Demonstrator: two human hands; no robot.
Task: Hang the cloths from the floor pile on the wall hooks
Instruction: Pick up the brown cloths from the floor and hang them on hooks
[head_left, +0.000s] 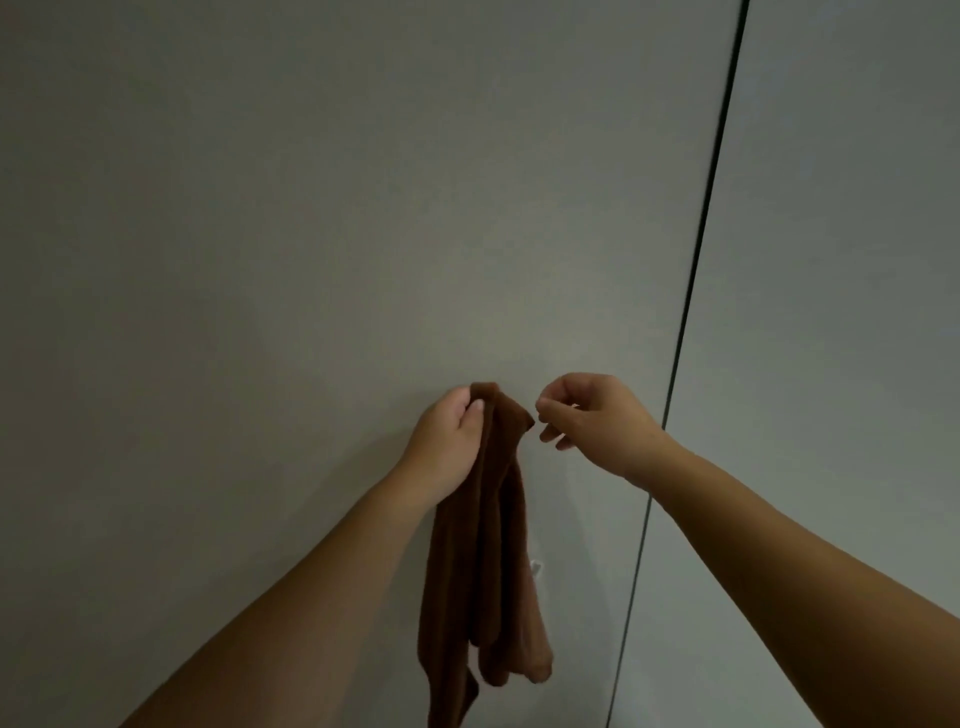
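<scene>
A brown cloth (483, 561) hangs down the pale wall in long folds, its top bunched near the middle of the view. My left hand (447, 447) pinches that top edge between thumb and fingers, against the wall. My right hand (592, 421) is just to the right of the cloth's top corner, fingers loosely curled and holding nothing, a small gap from the fabric. The hook under the cloth's top is hidden. A small white hook-like piece (536, 567) peeks out beside the cloth lower down.
The grey wall (311, 208) fills the view. A dark vertical seam (691, 291) runs down the wall right of my right hand. The floor pile is out of view.
</scene>
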